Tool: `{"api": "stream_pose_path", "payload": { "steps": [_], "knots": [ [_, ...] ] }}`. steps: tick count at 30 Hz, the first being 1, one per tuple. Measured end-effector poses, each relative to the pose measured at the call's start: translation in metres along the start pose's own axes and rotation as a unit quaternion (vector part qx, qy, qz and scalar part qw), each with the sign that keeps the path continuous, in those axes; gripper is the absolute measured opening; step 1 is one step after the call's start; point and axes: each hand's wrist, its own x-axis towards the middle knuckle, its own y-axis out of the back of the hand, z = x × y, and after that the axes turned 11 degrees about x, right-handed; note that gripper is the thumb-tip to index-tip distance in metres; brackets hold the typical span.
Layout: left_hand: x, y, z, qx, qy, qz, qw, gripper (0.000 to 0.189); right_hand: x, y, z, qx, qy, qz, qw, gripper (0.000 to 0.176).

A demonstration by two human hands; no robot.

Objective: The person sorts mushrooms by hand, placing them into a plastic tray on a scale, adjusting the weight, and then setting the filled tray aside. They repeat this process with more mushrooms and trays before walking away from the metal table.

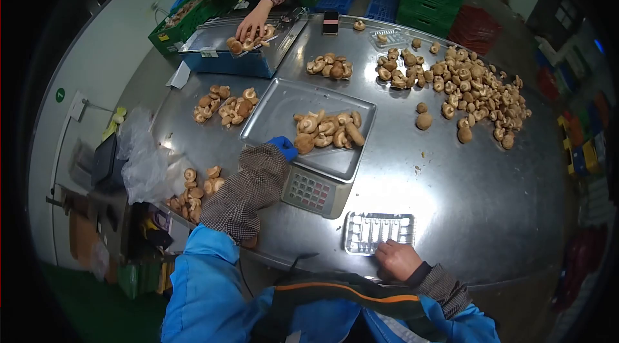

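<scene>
My left hand [284, 147], in a blue glove, is at the left end of a pile of shiitake mushrooms [330, 129]. Its fingers look closed, but their tips are hidden against the pile. The mushrooms lie on the metal pan [264, 101] of a weighing scale, whose keypad [311, 191] faces me. My bare right hand [398, 260] is closed on the near right edge of a clear plastic tray [351, 233]. That ribbed tray holds nothing and lies flat on the steel table, to the right of the scale.
A large heap of mushrooms [477, 88] covers the table's far right. Filled packs [238, 107] stand left of the scale, with another pack [330, 67] behind it. Across the table, a co-worker's hand [255, 24] holds mushrooms over a second scale [229, 62]. A phone [331, 22] lies nearby.
</scene>
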Motion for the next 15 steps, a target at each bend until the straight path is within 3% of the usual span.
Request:
{"api": "stream_pose_path", "payload": {
  "steps": [6,12,13,15],
  "knots": [
    [0.021,-0.001,0.010,0.053,0.017,-0.012,0.998,0.043,0.003,0.004,0.004,0.053,-0.003,-0.027,0.998,0.017],
    [0.026,0.006,0.025,0.059,0.073,-0.028,0.995,0.040,0.005,0.000,0.000,0.016,-0.016,-0.021,1.000,0.018],
    [0.028,0.002,0.021,-0.088,0.086,-0.040,0.992,0.041,0.005,-0.001,0.000,0.006,-0.014,-0.014,1.000,0.018],
    [0.027,-0.007,0.014,-0.372,0.105,-0.063,0.920,0.044,0.004,0.001,-0.003,-0.013,-0.011,0.000,1.000,0.018]
  ]
}}
